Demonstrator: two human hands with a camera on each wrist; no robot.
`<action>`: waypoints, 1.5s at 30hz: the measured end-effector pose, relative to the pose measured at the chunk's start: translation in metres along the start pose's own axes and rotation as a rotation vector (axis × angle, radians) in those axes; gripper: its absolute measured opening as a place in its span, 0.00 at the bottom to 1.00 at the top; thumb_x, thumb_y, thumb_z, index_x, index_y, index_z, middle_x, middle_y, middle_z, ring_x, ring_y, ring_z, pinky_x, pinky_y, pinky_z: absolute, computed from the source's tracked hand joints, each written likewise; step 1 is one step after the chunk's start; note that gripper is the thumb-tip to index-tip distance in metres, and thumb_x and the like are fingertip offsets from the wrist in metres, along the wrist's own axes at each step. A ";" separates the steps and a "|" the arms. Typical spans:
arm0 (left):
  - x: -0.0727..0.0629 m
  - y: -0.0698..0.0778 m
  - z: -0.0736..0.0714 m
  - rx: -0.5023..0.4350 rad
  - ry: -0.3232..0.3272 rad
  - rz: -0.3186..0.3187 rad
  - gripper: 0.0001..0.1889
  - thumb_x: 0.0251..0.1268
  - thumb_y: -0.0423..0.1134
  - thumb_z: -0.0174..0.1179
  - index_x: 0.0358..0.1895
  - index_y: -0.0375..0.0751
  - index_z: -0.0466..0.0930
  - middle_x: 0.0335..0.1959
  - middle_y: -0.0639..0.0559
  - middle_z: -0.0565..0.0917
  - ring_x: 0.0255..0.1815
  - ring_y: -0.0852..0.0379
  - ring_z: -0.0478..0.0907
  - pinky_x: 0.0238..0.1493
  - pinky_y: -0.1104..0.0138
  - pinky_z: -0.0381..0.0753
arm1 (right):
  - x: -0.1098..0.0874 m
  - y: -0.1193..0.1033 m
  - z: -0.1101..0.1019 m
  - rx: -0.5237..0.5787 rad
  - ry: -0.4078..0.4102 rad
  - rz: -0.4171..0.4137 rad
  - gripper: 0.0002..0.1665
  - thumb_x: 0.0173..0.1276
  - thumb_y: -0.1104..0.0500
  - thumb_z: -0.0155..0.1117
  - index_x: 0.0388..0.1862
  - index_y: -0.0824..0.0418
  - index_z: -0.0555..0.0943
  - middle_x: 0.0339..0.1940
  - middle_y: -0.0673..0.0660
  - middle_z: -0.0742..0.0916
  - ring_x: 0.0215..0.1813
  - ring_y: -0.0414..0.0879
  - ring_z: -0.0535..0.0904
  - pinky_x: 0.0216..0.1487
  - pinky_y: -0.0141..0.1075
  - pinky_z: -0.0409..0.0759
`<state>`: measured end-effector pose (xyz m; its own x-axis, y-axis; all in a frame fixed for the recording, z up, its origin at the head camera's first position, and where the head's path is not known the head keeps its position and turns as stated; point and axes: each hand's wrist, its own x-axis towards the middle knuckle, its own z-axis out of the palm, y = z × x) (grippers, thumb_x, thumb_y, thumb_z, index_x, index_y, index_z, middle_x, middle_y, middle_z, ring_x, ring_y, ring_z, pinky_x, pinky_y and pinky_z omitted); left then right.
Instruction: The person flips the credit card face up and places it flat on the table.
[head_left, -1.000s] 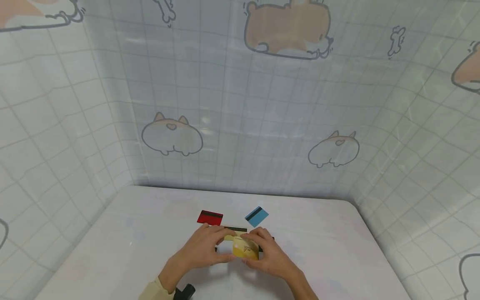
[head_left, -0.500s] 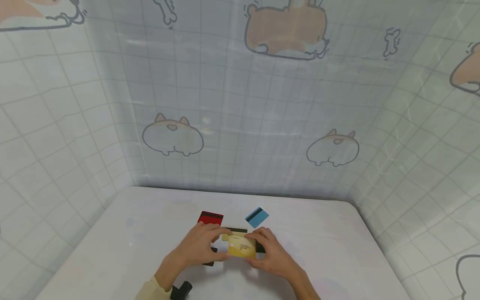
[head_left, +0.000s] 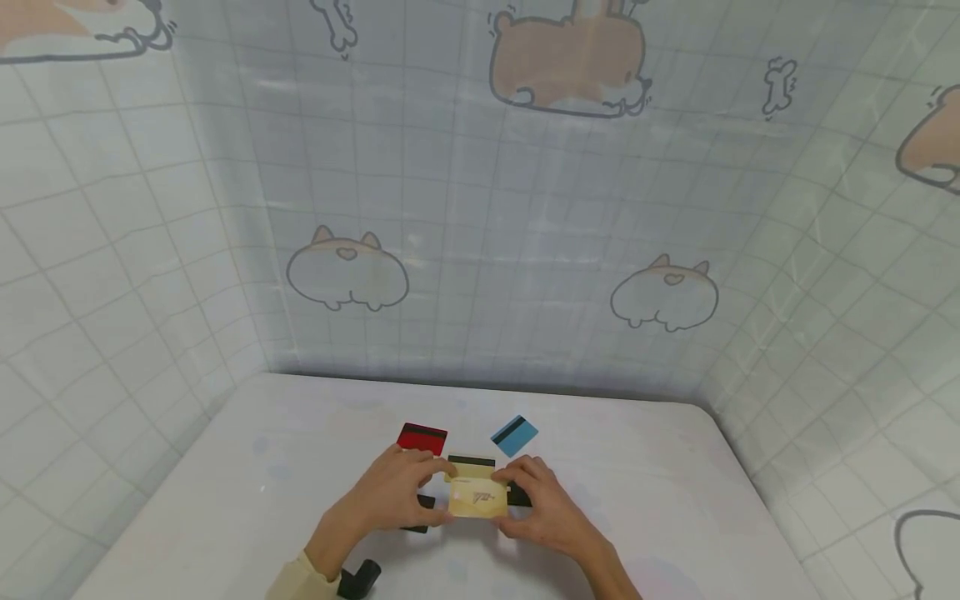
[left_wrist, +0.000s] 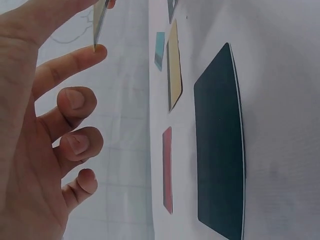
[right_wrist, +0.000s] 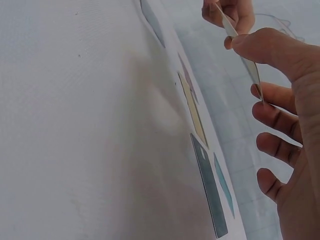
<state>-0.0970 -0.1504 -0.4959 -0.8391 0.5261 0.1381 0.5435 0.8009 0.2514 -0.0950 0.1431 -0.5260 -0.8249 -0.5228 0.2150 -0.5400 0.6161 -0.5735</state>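
Yellow card point(head_left: 478, 498) between both hands point(head_left: 392, 493) point(head_left: 542, 507), each pinching one end, above white table point(head_left: 637, 467)

Plain, pale cream left sleeve point(head_left: 302, 581), with a stubby, round-ended black fitting point(head_left: 364, 577) just beside it.

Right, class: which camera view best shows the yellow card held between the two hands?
The head view, where the held yellow card shows its printed face. The left wrist view catches only a sliver at the top; the right wrist view shows it nearly edge-on.
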 end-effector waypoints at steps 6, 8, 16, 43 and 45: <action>0.001 0.002 -0.001 -0.003 -0.031 -0.026 0.30 0.47 0.75 0.66 0.52 0.68 0.81 0.49 0.58 0.85 0.52 0.55 0.78 0.61 0.41 0.70 | 0.000 -0.001 -0.001 -0.027 0.004 -0.012 0.31 0.58 0.37 0.74 0.60 0.38 0.78 0.52 0.37 0.77 0.55 0.37 0.68 0.59 0.45 0.74; 0.001 0.002 0.000 0.000 -0.038 -0.032 0.30 0.47 0.75 0.66 0.52 0.68 0.81 0.50 0.59 0.85 0.53 0.55 0.78 0.61 0.42 0.70 | 0.000 0.000 0.000 -0.035 0.004 -0.014 0.31 0.58 0.37 0.74 0.60 0.38 0.78 0.52 0.36 0.77 0.55 0.37 0.68 0.59 0.45 0.74; 0.002 0.001 0.002 0.005 -0.079 -0.032 0.29 0.45 0.76 0.67 0.50 0.68 0.81 0.49 0.59 0.85 0.50 0.57 0.78 0.56 0.45 0.72 | 0.002 0.000 0.001 -0.093 -0.033 0.015 0.30 0.56 0.34 0.74 0.56 0.39 0.79 0.51 0.36 0.78 0.55 0.38 0.69 0.59 0.50 0.72; 0.009 0.009 0.015 0.065 -0.195 -0.001 0.23 0.43 0.68 0.74 0.43 0.66 0.84 0.36 0.67 0.78 0.42 0.61 0.73 0.52 0.52 0.74 | 0.007 0.006 0.007 -0.215 -0.186 0.043 0.29 0.53 0.29 0.73 0.52 0.35 0.81 0.46 0.37 0.76 0.50 0.36 0.66 0.54 0.44 0.68; 0.009 0.009 0.015 0.075 -0.194 -0.002 0.23 0.43 0.68 0.75 0.43 0.67 0.85 0.36 0.66 0.78 0.42 0.60 0.73 0.52 0.51 0.74 | 0.007 0.007 0.007 -0.216 -0.186 0.040 0.29 0.53 0.30 0.74 0.52 0.36 0.81 0.45 0.37 0.76 0.49 0.36 0.67 0.54 0.44 0.68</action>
<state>-0.0995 -0.1339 -0.5071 -0.8243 0.5638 -0.0514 0.5479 0.8173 0.1785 -0.1030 0.1395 -0.5337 -0.8119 -0.5827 0.0357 -0.5477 0.7391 -0.3922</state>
